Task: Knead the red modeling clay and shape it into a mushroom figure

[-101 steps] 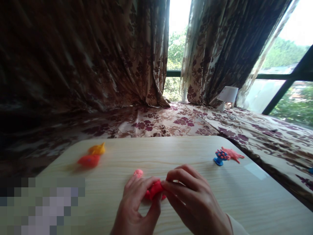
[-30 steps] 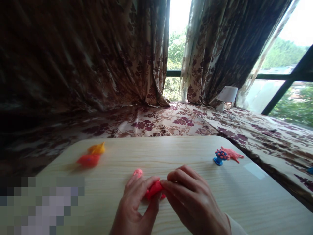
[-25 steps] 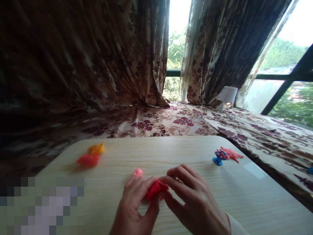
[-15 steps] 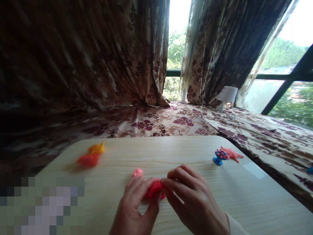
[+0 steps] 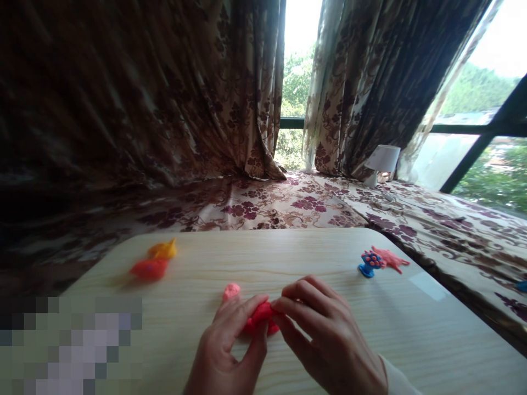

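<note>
As steadying is presumably needed, the red lump [image 5: 262,312] is clasped by the left hand [image 5: 225,341], fingers half-curled. Its edge is pinched by the right hand's [image 5: 331,329] nearly closed fingers.

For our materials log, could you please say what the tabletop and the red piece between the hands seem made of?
Tabletop: wood or wood-look laminate, smooth; pale grain and soft sheen show. Red piece: probably modelling clay, mostly matte; its lumpy form suggests softness.
</note>
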### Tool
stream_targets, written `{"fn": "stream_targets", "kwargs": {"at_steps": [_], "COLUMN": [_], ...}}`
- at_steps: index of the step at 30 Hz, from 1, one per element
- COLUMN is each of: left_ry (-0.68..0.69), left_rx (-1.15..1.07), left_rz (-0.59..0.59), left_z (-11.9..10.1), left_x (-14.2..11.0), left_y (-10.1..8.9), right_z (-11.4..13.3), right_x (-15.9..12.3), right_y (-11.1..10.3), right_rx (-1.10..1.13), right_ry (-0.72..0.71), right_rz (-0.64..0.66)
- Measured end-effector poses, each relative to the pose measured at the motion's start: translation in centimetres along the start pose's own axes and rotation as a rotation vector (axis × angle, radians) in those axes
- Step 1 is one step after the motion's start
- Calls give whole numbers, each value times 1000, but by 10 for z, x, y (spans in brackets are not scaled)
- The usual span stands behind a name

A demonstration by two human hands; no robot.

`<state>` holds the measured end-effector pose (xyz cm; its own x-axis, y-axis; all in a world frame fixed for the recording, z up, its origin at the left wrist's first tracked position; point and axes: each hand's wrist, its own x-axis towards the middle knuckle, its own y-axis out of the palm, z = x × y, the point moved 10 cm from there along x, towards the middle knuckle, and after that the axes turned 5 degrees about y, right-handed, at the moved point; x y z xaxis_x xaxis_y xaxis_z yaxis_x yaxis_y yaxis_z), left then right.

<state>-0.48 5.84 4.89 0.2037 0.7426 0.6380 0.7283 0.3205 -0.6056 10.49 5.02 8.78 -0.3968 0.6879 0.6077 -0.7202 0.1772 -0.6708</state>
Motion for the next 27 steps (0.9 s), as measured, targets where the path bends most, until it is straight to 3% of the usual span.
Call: {"fn": "stream_targets", "kwargs": {"at_steps": [12, 27], "left_ry": [-31, 47], "left_rx": [-22, 57], "left_rz": [16, -25], "left_z": [-2, -5], "left_x": [1, -3], "left_y": [1, -2], "right_z": [1, 4], "right_x": [0, 0], "right_y": [3, 2], "right_rx": [23, -24], "right_ry": [-2, -17], "right_rz": [21, 17]}}
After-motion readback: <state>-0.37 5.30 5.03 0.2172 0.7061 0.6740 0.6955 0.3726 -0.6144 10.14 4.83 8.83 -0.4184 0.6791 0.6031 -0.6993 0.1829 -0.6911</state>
